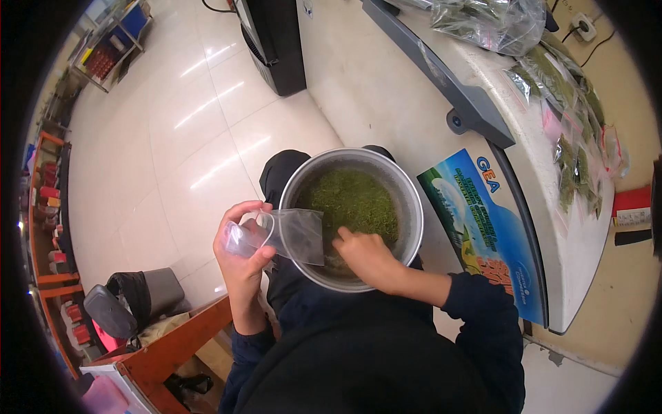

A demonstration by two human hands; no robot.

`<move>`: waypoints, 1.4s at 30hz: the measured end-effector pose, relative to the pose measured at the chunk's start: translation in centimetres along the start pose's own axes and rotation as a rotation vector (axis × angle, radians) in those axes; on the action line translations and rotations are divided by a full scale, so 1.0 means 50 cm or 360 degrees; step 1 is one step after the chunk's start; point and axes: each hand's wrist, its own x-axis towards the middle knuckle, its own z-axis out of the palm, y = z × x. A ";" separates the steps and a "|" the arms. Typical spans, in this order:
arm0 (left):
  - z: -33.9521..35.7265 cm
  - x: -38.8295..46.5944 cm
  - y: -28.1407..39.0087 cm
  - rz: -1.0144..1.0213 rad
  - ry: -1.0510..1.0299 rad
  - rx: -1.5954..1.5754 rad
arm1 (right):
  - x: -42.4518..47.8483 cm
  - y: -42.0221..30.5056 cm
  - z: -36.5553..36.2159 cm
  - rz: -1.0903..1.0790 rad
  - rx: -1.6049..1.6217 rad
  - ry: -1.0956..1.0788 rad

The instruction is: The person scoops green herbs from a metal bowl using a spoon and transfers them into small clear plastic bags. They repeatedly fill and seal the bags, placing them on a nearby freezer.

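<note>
A round metal pot (417, 217) rests on my lap with a layer of green, moss-like plant bits (357, 199) inside. My left hand (245, 253) holds a clear plastic cup (240, 239) on its side, together with a clear plastic bag (302, 235) whose flat end reaches over the pot's left rim. Inside the pot, my right hand (367, 256) has its fingers bent down at the green bits, near the bag's end. Whether its fingertips pinch anything is hidden.
To the right stands a chest freezer (574, 290) with clear bags of green material (563, 93) on top. A lidded grey bin (163, 290) and an orange wooden frame (176, 357) are at lower left. Shelves line the far left. A black appliance (276, 46) stands at the top.
</note>
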 end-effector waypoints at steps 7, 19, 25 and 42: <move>0.007 0.006 -0.001 -0.0136 -0.0145 -0.0279 | -0.027 0.075 -0.052 0.0183 0.0584 -0.0506; 0.014 0.009 0.003 0.0083 0.0027 -0.0068 | -0.046 0.118 -0.091 0.0180 0.0851 -0.0521; 0.027 0.013 0.007 0.0098 -0.0061 0.0145 | -0.063 0.122 -0.105 0.0227 0.0819 -0.0465; 0.133 0.033 -0.020 0.0479 -0.0326 0.0853 | -0.126 0.053 -0.302 0.0646 0.0831 0.0599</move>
